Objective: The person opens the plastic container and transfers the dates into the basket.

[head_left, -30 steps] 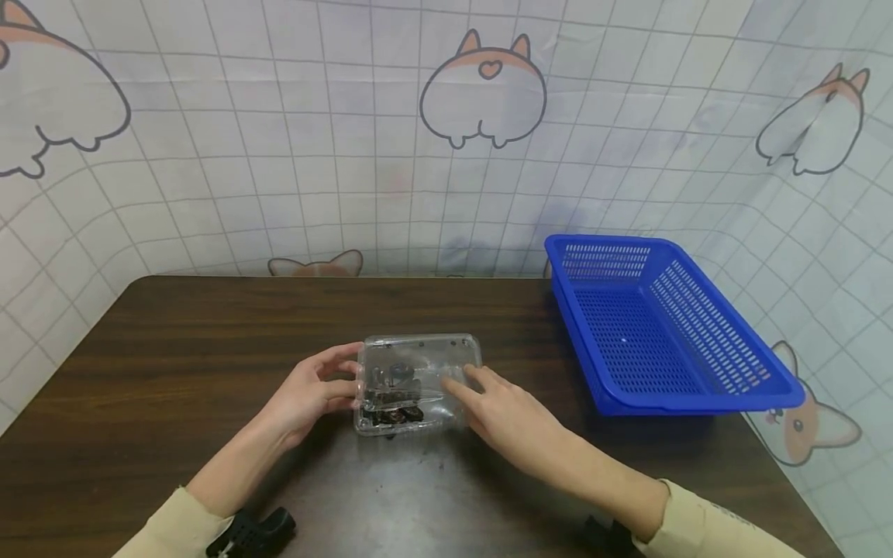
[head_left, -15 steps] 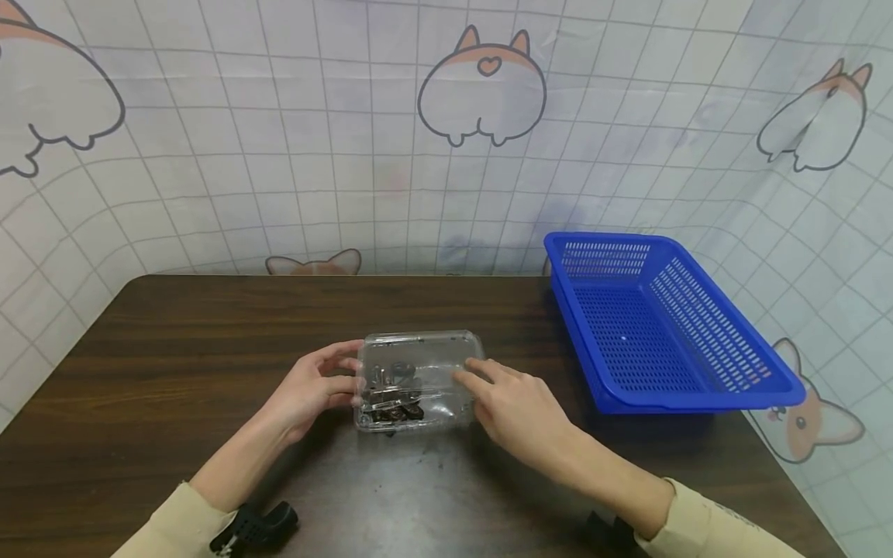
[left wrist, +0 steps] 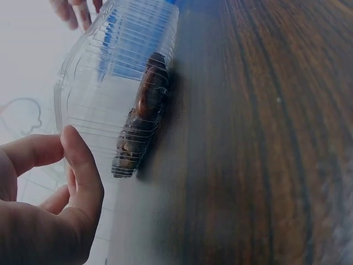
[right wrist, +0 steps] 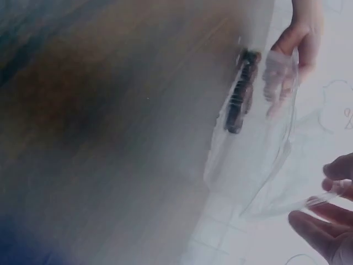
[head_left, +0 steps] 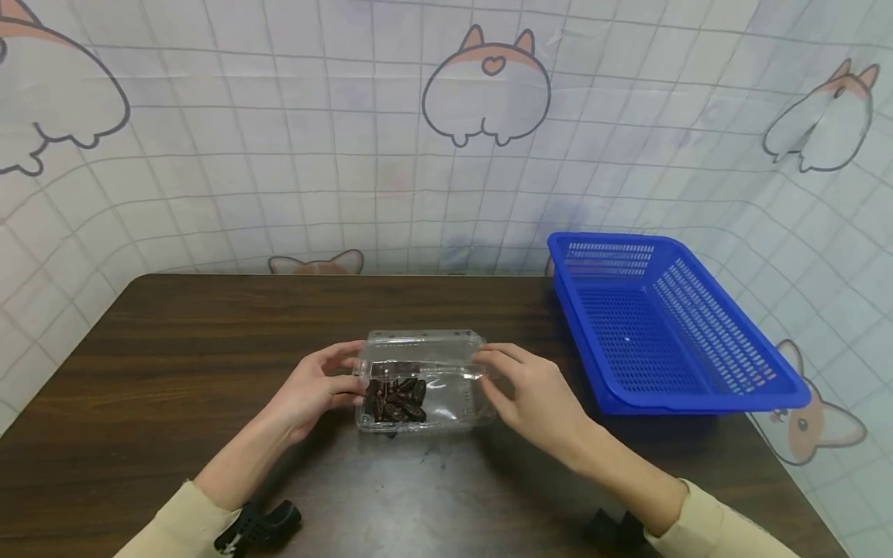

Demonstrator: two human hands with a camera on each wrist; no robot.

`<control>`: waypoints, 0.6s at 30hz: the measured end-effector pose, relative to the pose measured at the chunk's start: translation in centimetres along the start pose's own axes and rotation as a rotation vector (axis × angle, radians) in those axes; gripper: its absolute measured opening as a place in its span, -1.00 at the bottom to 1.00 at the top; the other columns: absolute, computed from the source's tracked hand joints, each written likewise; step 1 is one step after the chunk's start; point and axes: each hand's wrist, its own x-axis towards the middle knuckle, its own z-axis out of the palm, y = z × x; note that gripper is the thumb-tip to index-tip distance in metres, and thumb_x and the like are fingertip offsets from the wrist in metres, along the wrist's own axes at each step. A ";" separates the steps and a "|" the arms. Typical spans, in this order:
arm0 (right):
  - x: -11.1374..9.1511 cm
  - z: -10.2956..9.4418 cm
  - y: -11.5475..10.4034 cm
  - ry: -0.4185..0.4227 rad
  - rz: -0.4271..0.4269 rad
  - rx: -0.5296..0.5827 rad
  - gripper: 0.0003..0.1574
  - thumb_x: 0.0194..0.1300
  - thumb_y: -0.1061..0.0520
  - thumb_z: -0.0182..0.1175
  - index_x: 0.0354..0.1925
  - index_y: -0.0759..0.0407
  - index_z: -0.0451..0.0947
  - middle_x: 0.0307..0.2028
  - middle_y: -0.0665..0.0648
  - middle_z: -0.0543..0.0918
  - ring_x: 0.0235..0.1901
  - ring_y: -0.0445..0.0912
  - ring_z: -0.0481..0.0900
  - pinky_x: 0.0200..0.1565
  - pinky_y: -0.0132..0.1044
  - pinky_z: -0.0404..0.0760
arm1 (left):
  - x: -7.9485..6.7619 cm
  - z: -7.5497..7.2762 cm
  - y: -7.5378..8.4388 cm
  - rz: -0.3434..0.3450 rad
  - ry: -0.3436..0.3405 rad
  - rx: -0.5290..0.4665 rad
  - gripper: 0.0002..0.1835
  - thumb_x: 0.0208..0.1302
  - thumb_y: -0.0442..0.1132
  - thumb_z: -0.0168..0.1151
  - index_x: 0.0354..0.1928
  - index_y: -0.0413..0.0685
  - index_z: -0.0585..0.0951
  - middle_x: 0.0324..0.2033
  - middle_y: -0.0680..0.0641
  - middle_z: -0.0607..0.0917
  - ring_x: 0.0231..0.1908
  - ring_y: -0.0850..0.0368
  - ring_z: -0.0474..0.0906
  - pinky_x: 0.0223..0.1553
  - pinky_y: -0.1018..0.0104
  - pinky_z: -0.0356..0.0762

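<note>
We saw the box [head_left: 453, 401], a clear plastic one, resting near the middle of the dark wooden table [head_left: 230, 325], between the two hands. Its lid [head_left: 425, 350] was tilted, the near edge raised apart from the base, so we could look in under it from the front. A heap of dark pieces [head_left: 396, 401], shiny and wrinkled, lay together in the left part of the box; the right part of its floor showed bare.

Our left hand [head_left: 314, 395] held the left end of the box, thumb and fingers set against its edge. Our right hand [head_left: 537, 399] pinched the lid at its right end; from the right wrist we saw that grip at the margin of the picture, thumb on one side and fingers on the other, though the view was blurred.

We had pale sleeves [head_left: 183, 518] on both arms and a black strap [head_left: 253, 528] at the left wrist. The blue basket [head_left: 705, 404], slotted along its sides, stood at the far right of the table, well apart from the box. Behind hung a white gridded cloth [head_left: 314, 155] printed with cartoon dogs [head_left: 487, 97].
</note>
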 end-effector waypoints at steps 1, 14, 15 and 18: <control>0.1 0.0 0.2 0.019 0.005 0.022 -0.67 0.23 0.30 0.41 -0.01 0.24 0.69 -0.02 0.17 0.72 -0.07 -0.01 0.73 -0.12 -0.13 0.75 | 0.0 0.0 0.0 -0.002 0.002 -0.003 -0.29 0.33 -0.52 0.26 0.49 -0.26 0.28 0.08 -0.29 0.46 -0.26 0.08 0.60 -0.22 0.27 0.71; 1.2 0.5 1.9 0.187 0.045 0.184 -0.68 0.16 0.39 0.48 -0.09 0.29 0.70 -0.15 0.12 0.71 -0.22 -0.10 0.74 -0.17 -0.30 0.74 | 0.0 0.0 0.0 -0.027 0.005 -0.009 -0.27 0.36 -0.49 0.26 0.52 -0.24 0.24 0.09 -0.28 0.46 -0.23 0.07 0.60 -0.21 0.24 0.72; 1.3 0.6 2.0 0.194 0.049 0.189 -0.68 0.16 0.40 0.47 -0.09 0.30 0.71 -0.15 0.12 0.71 -0.21 -0.09 0.74 -0.16 -0.29 0.74 | 0.0 0.0 0.0 -0.029 0.006 -0.009 -0.28 0.36 -0.49 0.26 0.52 -0.25 0.25 0.08 -0.27 0.47 -0.23 0.06 0.60 -0.21 0.23 0.72; 1.7 0.7 2.3 0.215 0.065 0.195 -0.67 0.17 0.40 0.46 -0.06 0.30 0.74 -0.18 0.13 0.68 -0.20 -0.07 0.75 -0.16 -0.29 0.74 | 0.0 -0.1 0.0 -0.028 0.007 -0.004 -0.31 0.36 -0.49 0.26 0.49 -0.26 0.29 0.05 -0.25 0.48 -0.21 0.04 0.61 -0.20 0.23 0.73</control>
